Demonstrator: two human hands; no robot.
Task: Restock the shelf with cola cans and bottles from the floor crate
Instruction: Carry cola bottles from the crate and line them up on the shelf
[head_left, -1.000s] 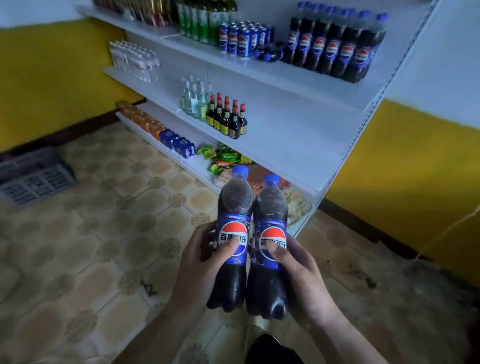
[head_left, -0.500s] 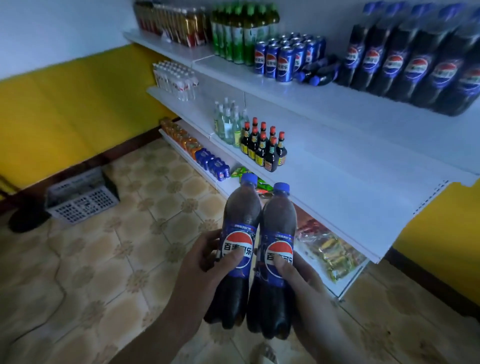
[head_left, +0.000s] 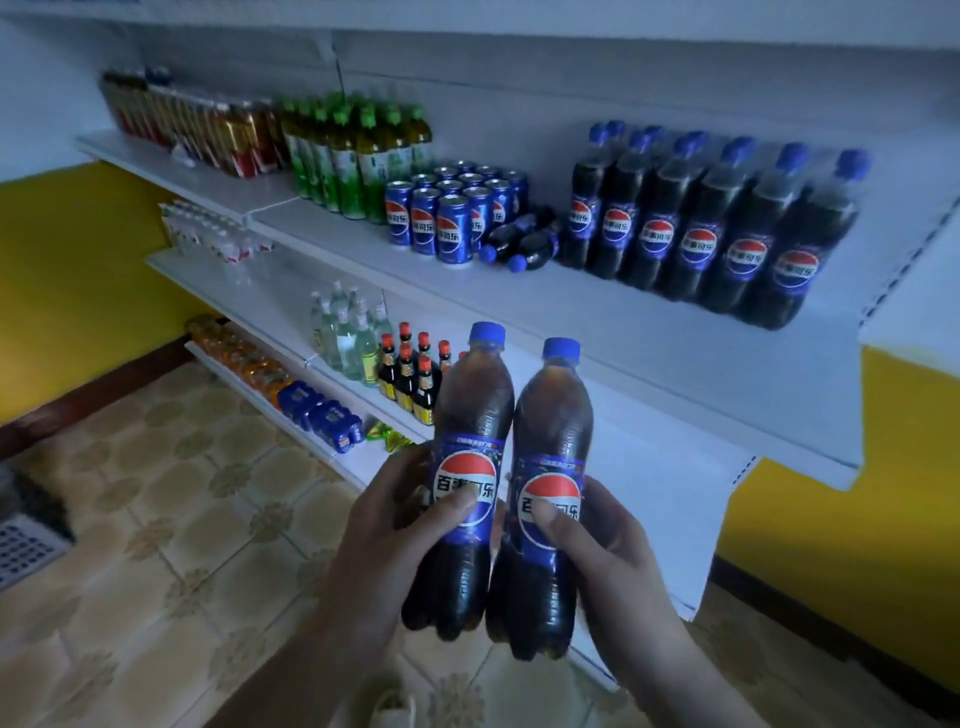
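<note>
One cola bottle (head_left: 470, 415) is gripped upright by the left hand (head_left: 384, 530), a second bottle (head_left: 553, 431) beside it by the right hand (head_left: 618, 551). Cola cans (head_left: 452, 221) and standing bottles (head_left: 701, 223) are ranged on the shelf (head_left: 623, 332) behind.

Dim, bluish light. White shelving unit (head_left: 649, 338), several tiers, stands against the wall and runs from far left to near right. Wall (head_left: 78, 291) yellow on the lower part, white above. Dark brown skirting (head_left: 88, 397) at its base. Floor (head_left: 156, 571): beige tiles with repeating floral medallions, pale grout lines.
</note>
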